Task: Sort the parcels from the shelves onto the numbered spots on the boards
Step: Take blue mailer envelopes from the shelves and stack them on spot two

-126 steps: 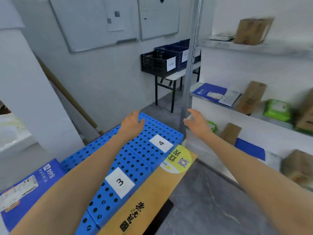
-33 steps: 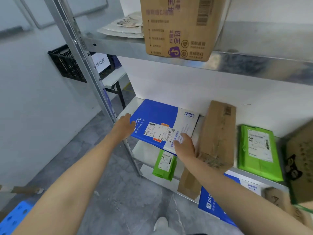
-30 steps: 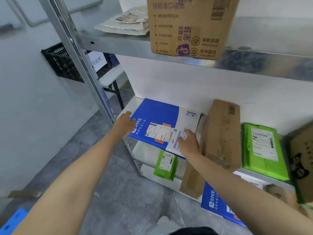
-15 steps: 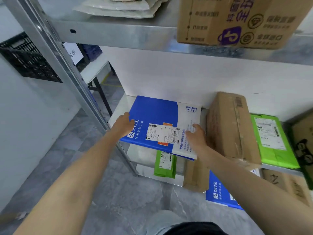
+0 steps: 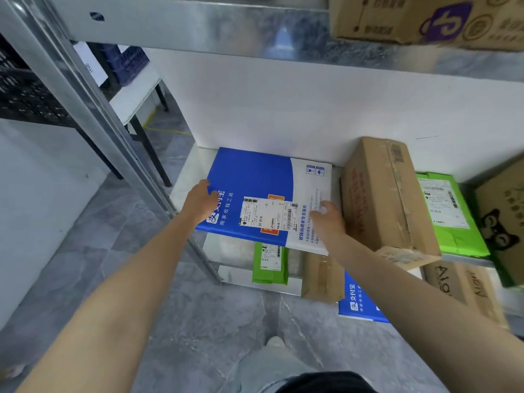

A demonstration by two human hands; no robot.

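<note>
A flat blue and white parcel (image 5: pixel 255 177) with a shipping label lies on the middle shelf (image 5: pixel 184 177), its near edge jutting past the shelf front. My left hand (image 5: pixel 200 201) grips its left edge, fingers on top. My right hand (image 5: pixel 327 219) holds its white right side, next to a brown carton (image 5: pixel 388 194). Whether the parcel is lifted off the shelf I cannot tell.
A green bag (image 5: pixel 445 211) and a carton with a cat face (image 5: pixel 504 222) lie further right. Below are a small green bag (image 5: pixel 270 262), brown boxes and another blue parcel (image 5: pixel 357 299). A steel upright (image 5: pixel 93 114) stands left. A carton (image 5: pixel 419 18) sits on the upper shelf.
I turned from the blue numbered boards to the shelves and came close. Both hands reached the blue parcel and took its two sides; it has slid slightly toward me.
</note>
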